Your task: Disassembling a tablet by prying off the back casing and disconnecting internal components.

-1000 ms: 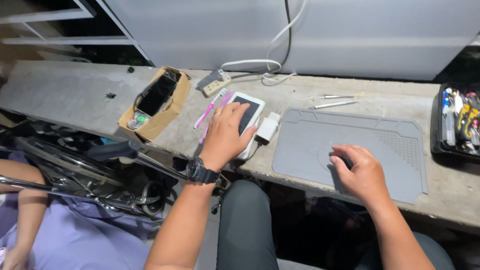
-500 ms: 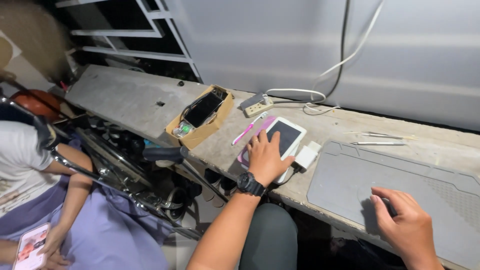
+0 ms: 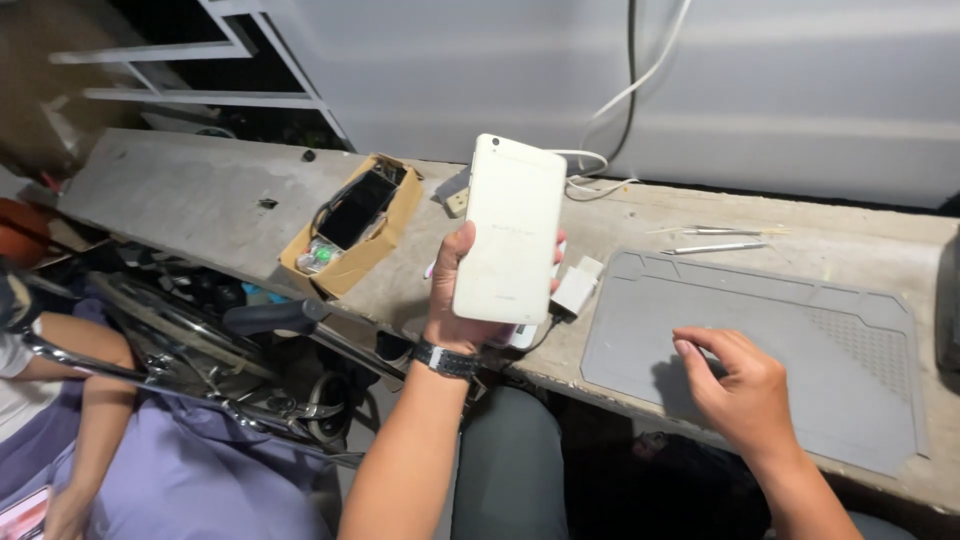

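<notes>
My left hand [image 3: 462, 296] holds a white phone [image 3: 509, 230] upright above the concrete bench [image 3: 200, 200], its back cover facing me. A dark watch [image 3: 446, 360] is on that wrist. My right hand [image 3: 738, 383] rests with curled fingers on the near part of a grey work mat [image 3: 800, 320] and holds nothing that I can see. A small white charger block [image 3: 576, 288] lies on the bench just right of the phone, at the mat's left edge.
An open cardboard box [image 3: 350, 238] with a dark phone and small parts sits left of the phone. White cables [image 3: 600, 170] and a plug strip lie at the back. Thin metal tools [image 3: 712, 240] lie beyond the mat. Another person's arm [image 3: 95, 420] and a metal frame are lower left.
My left hand has lifted the white phone off the bench and turned its back toward me. My right hand stays on the mat. The view has shifted slightly.
</notes>
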